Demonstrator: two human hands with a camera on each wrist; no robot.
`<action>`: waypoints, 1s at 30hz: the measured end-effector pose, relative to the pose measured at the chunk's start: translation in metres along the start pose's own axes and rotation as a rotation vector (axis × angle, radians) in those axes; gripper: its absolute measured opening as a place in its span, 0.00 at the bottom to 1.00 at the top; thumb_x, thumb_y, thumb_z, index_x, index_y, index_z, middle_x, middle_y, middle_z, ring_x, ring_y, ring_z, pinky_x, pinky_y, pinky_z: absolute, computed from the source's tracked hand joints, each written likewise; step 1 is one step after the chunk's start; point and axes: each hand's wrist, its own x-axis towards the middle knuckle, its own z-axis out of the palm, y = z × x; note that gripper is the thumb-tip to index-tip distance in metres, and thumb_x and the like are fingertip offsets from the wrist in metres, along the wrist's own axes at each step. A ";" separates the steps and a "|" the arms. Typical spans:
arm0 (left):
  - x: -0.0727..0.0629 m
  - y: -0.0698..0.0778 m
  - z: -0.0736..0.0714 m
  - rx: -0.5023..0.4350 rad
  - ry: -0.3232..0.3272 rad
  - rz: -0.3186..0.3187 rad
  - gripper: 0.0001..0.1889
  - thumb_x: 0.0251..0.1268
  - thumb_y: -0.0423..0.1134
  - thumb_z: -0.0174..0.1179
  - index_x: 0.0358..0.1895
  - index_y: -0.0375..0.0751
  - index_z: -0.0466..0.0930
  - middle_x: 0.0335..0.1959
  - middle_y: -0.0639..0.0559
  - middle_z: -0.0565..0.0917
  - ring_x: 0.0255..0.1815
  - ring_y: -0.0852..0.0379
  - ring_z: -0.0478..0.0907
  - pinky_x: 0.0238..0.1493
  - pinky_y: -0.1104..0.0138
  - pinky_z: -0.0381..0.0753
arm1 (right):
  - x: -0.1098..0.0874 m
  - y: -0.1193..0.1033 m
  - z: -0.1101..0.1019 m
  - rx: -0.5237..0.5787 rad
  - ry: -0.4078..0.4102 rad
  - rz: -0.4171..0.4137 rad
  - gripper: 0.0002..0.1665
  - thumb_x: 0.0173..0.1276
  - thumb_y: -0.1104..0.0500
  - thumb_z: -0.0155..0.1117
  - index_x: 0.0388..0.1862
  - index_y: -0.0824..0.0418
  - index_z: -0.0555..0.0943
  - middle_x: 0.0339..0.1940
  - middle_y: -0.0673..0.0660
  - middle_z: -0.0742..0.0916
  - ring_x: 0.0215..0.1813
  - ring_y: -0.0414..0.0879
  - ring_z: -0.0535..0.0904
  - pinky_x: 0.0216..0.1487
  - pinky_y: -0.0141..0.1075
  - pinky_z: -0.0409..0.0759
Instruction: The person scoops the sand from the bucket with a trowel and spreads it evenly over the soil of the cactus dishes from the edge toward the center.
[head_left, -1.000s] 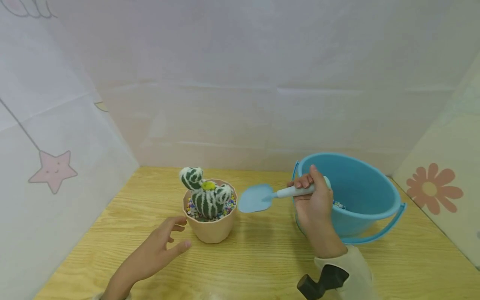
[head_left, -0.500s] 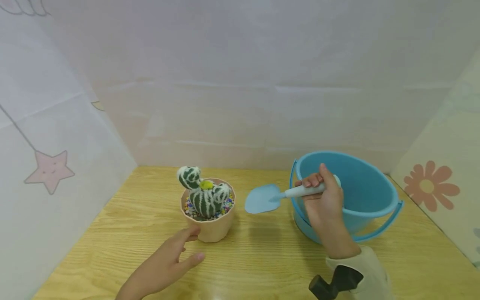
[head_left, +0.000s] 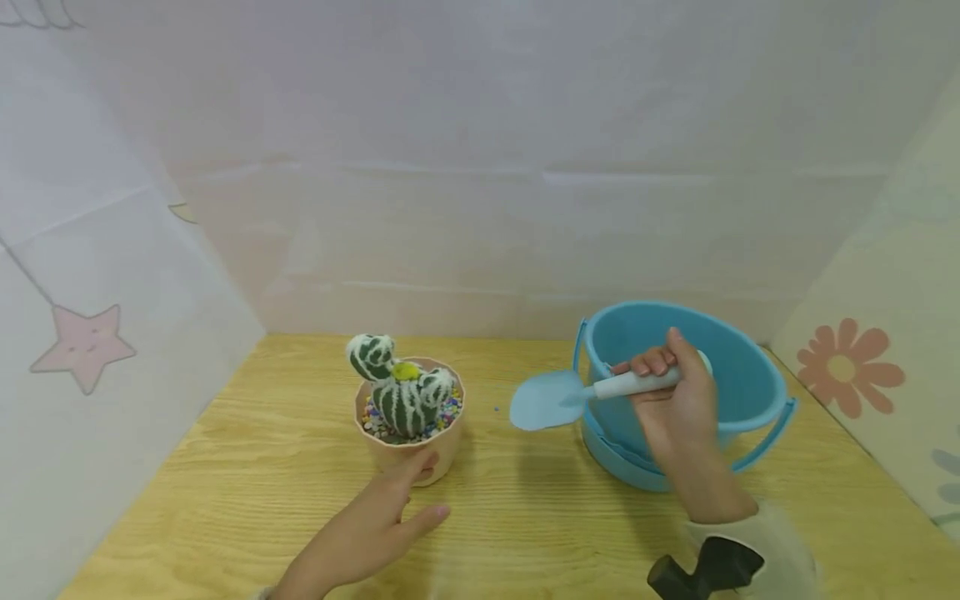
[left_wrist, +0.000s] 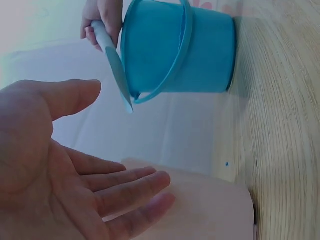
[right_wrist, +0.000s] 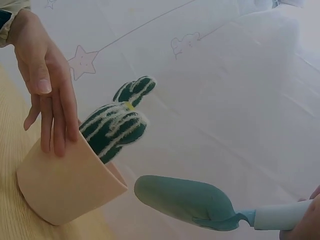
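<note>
My right hand [head_left: 678,408] grips the white handle of a light blue toy trowel [head_left: 547,401], held up in front of the bucket. No load shows on its blade. My left hand [head_left: 367,533], fingers loosely extended and thumb apart, is at the near side of a peach flowerpot [head_left: 412,460]; in the right wrist view its fingertips overlap the pot's wall just below the rim. A knitted green and white cactus [head_left: 405,407] with a yellow spot stands in the pot, set among colourful pebbles [head_left: 450,408].
A blue bucket [head_left: 750,375] with its handle hanging down stands at the right, partly behind my right hand. One small blue pebble [head_left: 496,409] lies on the wooden table [head_left: 300,417] between pot and bucket. Printed cloth walls [head_left: 450,250] enclose the back and sides.
My left hand has moved right, across the front of the pot. My right hand has carried the trowel right, away from the pot, and the blue pebble on the table now shows.
</note>
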 end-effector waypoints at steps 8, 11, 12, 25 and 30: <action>0.019 0.007 0.016 -0.046 0.011 0.064 0.41 0.72 0.53 0.50 0.76 0.36 0.41 0.74 0.35 0.55 0.68 0.36 0.64 0.63 0.43 0.66 | 0.002 -0.022 -0.009 0.054 -0.022 -0.012 0.22 0.78 0.60 0.44 0.21 0.64 0.67 0.16 0.57 0.74 0.23 0.50 0.70 0.39 0.44 0.78; 0.026 0.008 0.020 -0.010 -0.008 0.091 0.41 0.72 0.53 0.49 0.76 0.34 0.40 0.73 0.34 0.57 0.68 0.37 0.65 0.63 0.44 0.67 | 0.003 -0.031 -0.012 0.101 -0.014 0.003 0.21 0.78 0.60 0.44 0.22 0.65 0.67 0.16 0.58 0.74 0.24 0.51 0.70 0.40 0.46 0.77; 0.029 0.009 0.021 0.006 -0.015 0.093 0.41 0.72 0.53 0.49 0.76 0.33 0.42 0.72 0.34 0.59 0.68 0.38 0.66 0.63 0.45 0.68 | 0.003 -0.033 -0.012 0.115 -0.010 0.008 0.21 0.78 0.59 0.44 0.22 0.65 0.67 0.16 0.58 0.74 0.24 0.52 0.70 0.40 0.46 0.76; 0.066 0.025 0.031 0.026 -0.071 0.067 0.37 0.73 0.57 0.45 0.74 0.35 0.50 0.69 0.39 0.65 0.66 0.43 0.68 0.62 0.50 0.72 | 0.007 -0.068 -0.016 0.201 -0.057 -0.009 0.22 0.79 0.59 0.41 0.22 0.68 0.67 0.18 0.62 0.72 0.25 0.55 0.68 0.42 0.51 0.74; 0.080 0.028 0.034 -0.012 -0.064 0.059 0.35 0.74 0.57 0.43 0.74 0.37 0.50 0.69 0.41 0.63 0.67 0.44 0.66 0.61 0.51 0.72 | 0.011 -0.082 -0.016 0.245 -0.037 -0.026 0.22 0.78 0.60 0.43 0.22 0.68 0.66 0.18 0.63 0.71 0.23 0.57 0.67 0.39 0.53 0.73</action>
